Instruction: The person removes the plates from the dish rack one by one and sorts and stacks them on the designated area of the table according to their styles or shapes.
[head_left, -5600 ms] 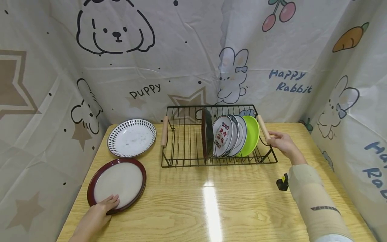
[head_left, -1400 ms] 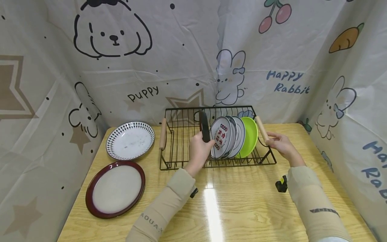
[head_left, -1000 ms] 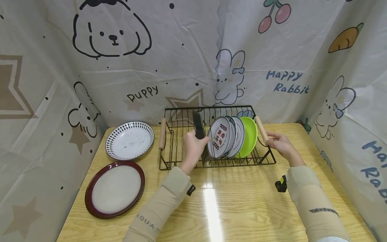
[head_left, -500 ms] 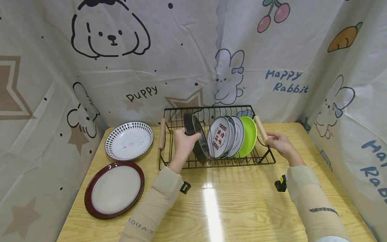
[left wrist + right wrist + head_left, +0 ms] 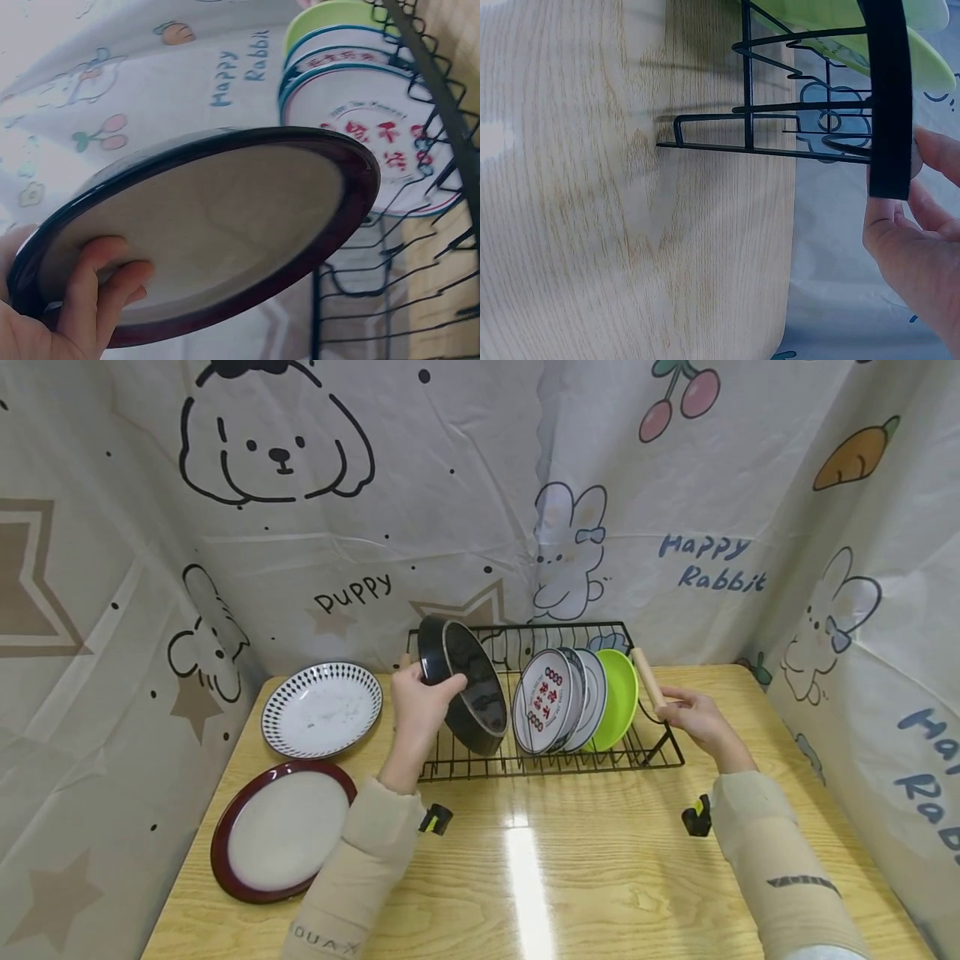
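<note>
My left hand (image 5: 420, 697) grips a plate (image 5: 476, 681) by its rim, thumb on the dark underside. In the left wrist view the plate's cream face (image 5: 225, 217) and maroon rim show, with fingers (image 5: 124, 285) spread on the face. It is tilted over the left part of the black wire dish rack (image 5: 540, 768). My right hand (image 5: 701, 722) holds the rack's right wooden handle (image 5: 648, 678). Standing on edge in the rack are a white plate with red lettering (image 5: 542, 700), more white plates (image 5: 596, 702) behind it, and a lime-green plate (image 5: 621, 702) at the right.
On the wooden table (image 5: 600, 860), left of the rack, lies a maroon-rimmed cream plate (image 5: 288, 831), partly behind my left sleeve. Behind it lies a white dish with a black diamond border (image 5: 322, 710). A printed cloth (image 5: 465, 485) walls the back and sides.
My left hand went from the flat plate at left to the upright plate in the rack. It has drawn that plate out leftward and tilted it. The right hand stays on the handle.
</note>
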Demonstrator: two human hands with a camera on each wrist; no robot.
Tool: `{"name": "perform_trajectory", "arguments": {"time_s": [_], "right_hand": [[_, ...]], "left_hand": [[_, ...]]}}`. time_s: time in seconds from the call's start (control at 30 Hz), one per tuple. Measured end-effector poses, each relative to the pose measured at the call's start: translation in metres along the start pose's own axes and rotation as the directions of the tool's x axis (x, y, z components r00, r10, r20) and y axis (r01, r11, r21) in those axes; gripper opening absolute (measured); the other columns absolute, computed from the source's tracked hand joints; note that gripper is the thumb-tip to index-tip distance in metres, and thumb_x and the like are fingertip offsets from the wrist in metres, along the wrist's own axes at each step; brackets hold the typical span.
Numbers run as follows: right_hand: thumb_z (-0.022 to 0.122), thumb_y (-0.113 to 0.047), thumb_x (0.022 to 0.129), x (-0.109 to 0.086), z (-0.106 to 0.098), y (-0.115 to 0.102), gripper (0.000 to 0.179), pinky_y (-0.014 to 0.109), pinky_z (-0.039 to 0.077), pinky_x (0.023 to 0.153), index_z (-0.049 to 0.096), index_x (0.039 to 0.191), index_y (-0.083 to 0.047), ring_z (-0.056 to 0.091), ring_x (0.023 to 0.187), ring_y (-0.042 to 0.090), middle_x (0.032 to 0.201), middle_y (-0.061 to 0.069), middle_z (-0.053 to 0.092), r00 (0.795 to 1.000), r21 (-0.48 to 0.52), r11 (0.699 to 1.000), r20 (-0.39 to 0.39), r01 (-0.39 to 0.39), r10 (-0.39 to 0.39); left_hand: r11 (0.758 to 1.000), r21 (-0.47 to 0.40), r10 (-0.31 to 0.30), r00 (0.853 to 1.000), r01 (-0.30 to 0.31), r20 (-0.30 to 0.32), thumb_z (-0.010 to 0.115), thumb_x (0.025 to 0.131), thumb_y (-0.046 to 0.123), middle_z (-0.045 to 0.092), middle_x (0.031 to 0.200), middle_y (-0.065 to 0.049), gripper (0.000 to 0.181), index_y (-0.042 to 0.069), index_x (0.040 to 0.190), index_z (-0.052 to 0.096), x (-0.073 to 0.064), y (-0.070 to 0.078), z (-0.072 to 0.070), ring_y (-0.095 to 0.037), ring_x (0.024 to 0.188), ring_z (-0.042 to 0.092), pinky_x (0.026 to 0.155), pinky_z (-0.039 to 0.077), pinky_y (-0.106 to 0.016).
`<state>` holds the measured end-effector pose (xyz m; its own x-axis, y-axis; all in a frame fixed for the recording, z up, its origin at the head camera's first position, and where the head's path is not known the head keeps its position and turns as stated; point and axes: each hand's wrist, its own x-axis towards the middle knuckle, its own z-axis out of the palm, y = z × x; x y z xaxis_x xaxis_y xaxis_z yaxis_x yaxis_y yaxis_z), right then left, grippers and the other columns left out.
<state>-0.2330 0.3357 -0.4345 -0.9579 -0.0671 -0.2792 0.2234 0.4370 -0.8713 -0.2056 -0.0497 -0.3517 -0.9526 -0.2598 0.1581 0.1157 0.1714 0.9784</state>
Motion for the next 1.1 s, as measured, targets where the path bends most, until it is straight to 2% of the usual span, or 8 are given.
{"name": "perform_trajectory", "arguments": {"time_s": [0.13,0.27,0.4,0.6,0.7,0.9,0.97,1.1], "right_hand": [[0.049,-0.013,0.093,0.000,0.000,0.000,0.058,0.050,0.033,0.101,0.023,0.142,0.005,0.046,0.109,0.032,0.128,0.030,0.038,1.000,0.001,1.000,-0.001,0.004,-0.004],[0.049,-0.014,0.093,0.000,0.000,0.001,0.058,0.050,0.033,0.101,0.023,0.142,0.005,0.050,0.103,0.025,0.127,0.029,0.038,1.000,0.003,1.000,0.001,0.003,-0.003],[0.049,-0.015,0.094,0.000,-0.001,0.002,0.059,0.050,0.033,0.100,0.022,0.142,0.005,0.048,0.107,0.031,0.126,0.028,0.040,1.000,0.004,1.000,0.002,0.006,-0.006],[0.049,-0.015,0.093,0.001,-0.001,0.002,0.059,0.049,0.034,0.100,0.023,0.142,0.005,0.047,0.108,0.030,0.125,0.028,0.040,1.000,0.004,1.000,0.003,0.010,-0.010],[0.049,-0.014,0.093,0.001,-0.001,0.002,0.059,0.049,0.033,0.101,0.023,0.142,0.005,0.046,0.110,0.032,0.125,0.028,0.040,1.000,0.014,1.000,0.005,0.008,-0.008],[0.049,-0.016,0.094,0.000,-0.001,0.001,0.059,0.048,0.034,0.101,0.022,0.142,0.005,0.050,0.104,0.023,0.126,0.028,0.040,1.000,0.012,1.000,0.002,0.001,-0.001],[0.049,-0.016,0.093,0.000,-0.001,0.000,0.059,0.048,0.034,0.100,0.023,0.142,0.005,0.049,0.105,0.024,0.125,0.027,0.040,1.000,0.012,1.000,0.001,-0.001,0.001],[0.049,-0.016,0.093,0.000,-0.001,0.001,0.059,0.046,0.035,0.100,0.023,0.142,0.004,0.048,0.106,0.025,0.125,0.027,0.041,1.000,0.012,1.000,0.005,-0.003,0.003]], "left_hand": [[0.998,-0.019,0.060,0.998,-0.060,-0.029,0.067,0.070,0.000,0.060,0.068,-0.006,0.009,-0.008,0.072,0.063,-0.002,0.010,-0.012,-0.006,0.053,0.050,0.047,0.044,-0.018],[0.993,-0.012,0.117,0.992,-0.118,-0.056,0.067,0.070,-0.001,0.056,0.056,-0.002,0.008,-0.005,0.067,0.060,-0.004,0.017,-0.026,-0.006,0.044,0.042,0.042,0.038,-0.018],[0.987,-0.008,0.159,0.983,-0.160,-0.089,0.066,0.070,-0.003,0.055,0.056,-0.001,0.008,-0.006,0.067,0.060,-0.004,0.021,-0.038,-0.006,0.043,0.040,0.040,0.035,-0.018],[0.976,0.055,0.218,0.963,-0.212,-0.157,0.067,0.069,-0.003,0.065,0.069,-0.015,0.008,-0.009,0.074,0.065,-0.005,0.028,-0.057,-0.003,0.050,0.051,0.045,0.043,-0.017],[0.961,0.110,0.272,0.942,-0.255,-0.195,0.067,0.068,-0.004,0.064,0.067,-0.016,0.007,-0.009,0.071,0.063,-0.004,0.027,-0.065,-0.001,0.050,0.052,0.045,0.043,-0.015],[0.944,0.175,0.316,0.920,-0.280,-0.232,0.069,0.069,-0.003,0.047,0.051,0.007,0.017,-0.005,0.059,0.054,-0.004,0.020,-0.083,-0.001,0.044,0.038,0.041,0.033,-0.015],[0.940,0.200,0.319,0.917,-0.275,-0.240,0.069,0.068,-0.003,0.042,0.050,0.008,0.020,-0.003,0.058,0.052,-0.006,0.017,-0.088,-0.003,0.044,0.034,0.040,0.029,-0.017],[0.926,0.270,0.330,0.911,-0.262,-0.247,0.067,0.068,-0.004,0.043,0.050,0.000,0.016,-0.003,0.058,0.054,-0.013,0.011,-0.095,-0.003,0.044,0.032,0.040,0.028,-0.018]]}}
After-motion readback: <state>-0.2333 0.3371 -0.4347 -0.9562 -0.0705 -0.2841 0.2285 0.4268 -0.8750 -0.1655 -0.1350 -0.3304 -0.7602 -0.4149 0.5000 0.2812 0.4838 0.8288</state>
